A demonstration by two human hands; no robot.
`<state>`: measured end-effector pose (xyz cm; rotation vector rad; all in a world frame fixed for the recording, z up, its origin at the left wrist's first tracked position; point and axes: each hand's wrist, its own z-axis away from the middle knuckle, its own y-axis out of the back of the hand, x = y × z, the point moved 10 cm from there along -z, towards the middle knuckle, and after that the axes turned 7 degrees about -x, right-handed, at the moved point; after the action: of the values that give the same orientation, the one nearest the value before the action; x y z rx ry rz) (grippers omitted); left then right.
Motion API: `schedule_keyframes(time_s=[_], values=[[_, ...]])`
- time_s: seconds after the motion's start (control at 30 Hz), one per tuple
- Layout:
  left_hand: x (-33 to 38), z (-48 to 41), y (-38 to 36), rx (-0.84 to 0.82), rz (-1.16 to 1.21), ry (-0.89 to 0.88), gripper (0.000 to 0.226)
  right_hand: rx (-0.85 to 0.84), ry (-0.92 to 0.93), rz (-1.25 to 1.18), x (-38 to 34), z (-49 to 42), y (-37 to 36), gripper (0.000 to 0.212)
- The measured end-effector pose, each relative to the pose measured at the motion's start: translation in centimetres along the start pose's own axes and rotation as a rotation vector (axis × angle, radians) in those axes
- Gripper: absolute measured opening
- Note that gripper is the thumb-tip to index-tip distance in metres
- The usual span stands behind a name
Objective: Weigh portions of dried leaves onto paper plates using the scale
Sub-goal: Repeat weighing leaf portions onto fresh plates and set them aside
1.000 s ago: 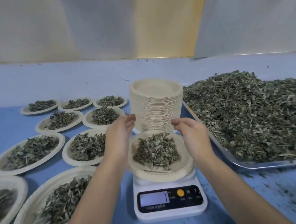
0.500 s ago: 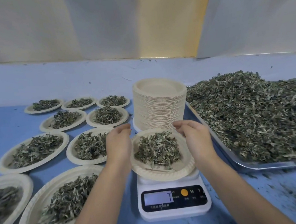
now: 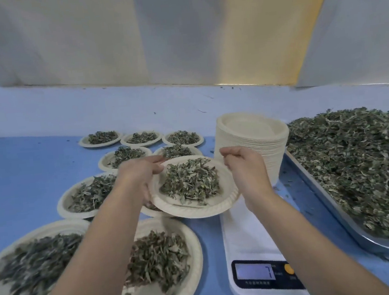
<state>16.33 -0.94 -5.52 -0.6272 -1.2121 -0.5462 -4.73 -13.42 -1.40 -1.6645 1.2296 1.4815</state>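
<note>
My left hand (image 3: 139,177) grips the left rim of a paper plate (image 3: 190,209) heaped with dried leaves (image 3: 191,180) and holds it in the air, left of the scale. The white digital scale (image 3: 248,235) stands bare, with its display (image 3: 254,272) lit. Just off the plate's right rim is my right hand (image 3: 246,168), its fingers loosely curled and holding nothing. A tall stack of empty paper plates (image 3: 252,138) stands behind the hands.
A metal tray (image 3: 324,203) piled with loose dried leaves (image 3: 363,161) fills the right side. Several filled paper plates (image 3: 86,197) cover the blue table (image 3: 23,170) on the left, the nearest one (image 3: 176,276) under my left forearm. A wall rises behind.
The filled plate has come up off the scale and moved left in my left hand. My right hand has let go of its rim. The view has shifted left.
</note>
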Motion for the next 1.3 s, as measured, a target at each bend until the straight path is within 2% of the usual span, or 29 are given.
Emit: schedule_keyframes(time_s=[0.07,0.17,0.3,0.4,0.5,0.57,0.7,0.83,0.87,1.0,1.17,1.3], values=[[0.9,-0.8,2.4,0.050,0.070,-0.023,0.030,-0.053,-0.025,0.014,-0.3,-0.7,-2.5,0.024],[2.0,-1.7,6.8,0.195,0.145,-0.065,0.032,-0.174,-0.103,-0.002,0.1,-1.1,-6.5,0.006],[3.3,-1.8,12.4,0.433,0.195,-0.158,0.032,-0.393,-0.395,-0.227,2.1,-0.1,-13.2,0.004],[3.6,-2.1,15.1,0.518,0.234,-0.194,0.030,-0.405,-0.470,-0.329,2.5,-0.2,-16.9,0.005],[3.4,-2.7,16.9,0.509,0.251,-0.149,0.002,-0.375,-0.479,-0.353,2.2,-1.3,-19.5,0.030],[3.0,-3.5,17.7,0.461,0.263,-0.106,0.014,-0.361,-0.472,-0.359,1.7,-2.3,-21.1,0.036],[2.1,-5.0,18.6,0.359,0.217,0.015,0.012,-0.360,-0.459,-0.302,1.1,-4.2,-23.9,0.027],[1.9,-7.2,20.6,0.381,0.244,0.056,0.011,-0.404,-0.445,-0.278,1.0,-5.6,-26.5,0.034],[1.9,-7.8,21.1,0.394,0.271,0.052,0.006,-0.410,-0.441,-0.262,1.1,-6.0,-26.8,0.036],[1.4,-11.0,24.0,0.483,0.352,0.041,0.033,-0.435,-0.441,-0.284,1.9,-7.5,-27.1,0.037],[-0.2,-13.3,27.4,0.652,0.401,0.046,0.041,-0.375,-0.418,-0.309,3.1,-9.4,-25.7,0.020],[-1.3,-15.2,27.1,0.587,0.440,0.042,0.017,-0.358,-0.425,-0.332,3.5,-10.1,-25.7,0.022]])
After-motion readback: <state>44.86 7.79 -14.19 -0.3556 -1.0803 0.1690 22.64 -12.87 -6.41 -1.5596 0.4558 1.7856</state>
